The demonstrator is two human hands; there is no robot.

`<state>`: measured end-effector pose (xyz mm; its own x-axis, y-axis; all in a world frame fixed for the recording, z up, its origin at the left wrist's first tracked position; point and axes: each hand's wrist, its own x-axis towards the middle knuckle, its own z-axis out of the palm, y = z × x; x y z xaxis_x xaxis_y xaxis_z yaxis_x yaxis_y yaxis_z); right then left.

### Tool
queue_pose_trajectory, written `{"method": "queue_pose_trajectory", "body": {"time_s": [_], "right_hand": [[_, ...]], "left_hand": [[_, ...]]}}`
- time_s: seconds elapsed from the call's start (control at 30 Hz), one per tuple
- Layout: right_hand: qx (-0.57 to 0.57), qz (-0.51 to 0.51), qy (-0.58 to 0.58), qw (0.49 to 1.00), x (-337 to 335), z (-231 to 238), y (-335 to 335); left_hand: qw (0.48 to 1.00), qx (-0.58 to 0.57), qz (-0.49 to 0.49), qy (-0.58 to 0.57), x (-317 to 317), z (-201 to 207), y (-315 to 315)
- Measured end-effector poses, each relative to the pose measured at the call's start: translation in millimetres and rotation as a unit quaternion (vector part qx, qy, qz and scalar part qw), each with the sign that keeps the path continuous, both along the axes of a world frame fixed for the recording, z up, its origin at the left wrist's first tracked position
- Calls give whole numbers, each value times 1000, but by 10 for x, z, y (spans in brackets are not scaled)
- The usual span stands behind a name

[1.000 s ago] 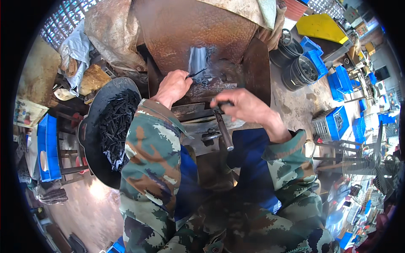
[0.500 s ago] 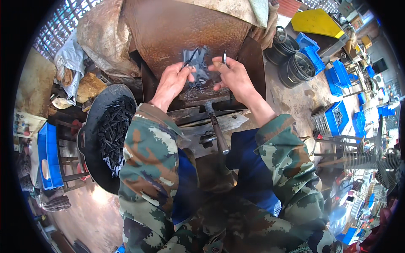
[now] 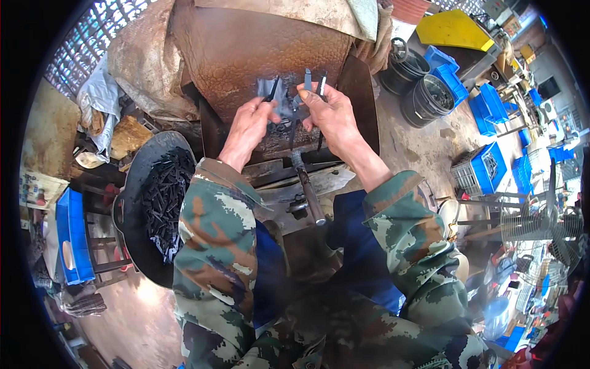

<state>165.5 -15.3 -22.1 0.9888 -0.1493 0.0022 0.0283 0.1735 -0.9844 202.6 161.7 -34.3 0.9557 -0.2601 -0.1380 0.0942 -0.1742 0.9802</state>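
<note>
My left hand [image 3: 251,128] is closed in a pinch on a slim dark strip [image 3: 272,90] that points up and away from me. Level with it, my right hand [image 3: 335,117] grips a dark strip with a pale, notched edge [image 3: 321,85]. A flat grey metal piece [image 3: 308,79] also rises from the fingers of my right hand, and a thin dark length shows below them. Both hands are over a grimy metal work trough [image 3: 279,147], in front of a brown, crusted sheet [image 3: 264,52]. What exactly the strips are, I cannot make out.
A black basin [image 3: 136,184] heaped with dark strips [image 3: 165,203] stands at my left. A metal rod [image 3: 310,200] juts toward me below the trough. At right are black buckets [image 3: 427,101], blue crates [image 3: 491,169] and a fan [image 3: 541,230].
A flat grey piece now stands up from my right hand's fingers, which have drawn in toward the left. The whole view has shifted slightly.
</note>
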Motion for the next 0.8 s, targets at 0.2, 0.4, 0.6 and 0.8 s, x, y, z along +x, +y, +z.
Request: {"method": "queue_pose_trajectory", "body": {"time_s": [0.2, 0.4, 0.6, 0.8], "right_hand": [[1, 2, 28, 1000, -77, 59, -20], [25, 6, 14, 1000, -76, 110, -43], [44, -4, 23, 999, -107, 158, -82], [62, -18, 33, 997, -97, 125, -160]], "left_hand": [[983, 164, -19, -80, 345, -522, 363], [950, 216, -139, -178, 383, -708, 363], [937, 230, -164, -207, 367, -631, 341], [943, 233, -155, -178, 307, -583, 405]]}}
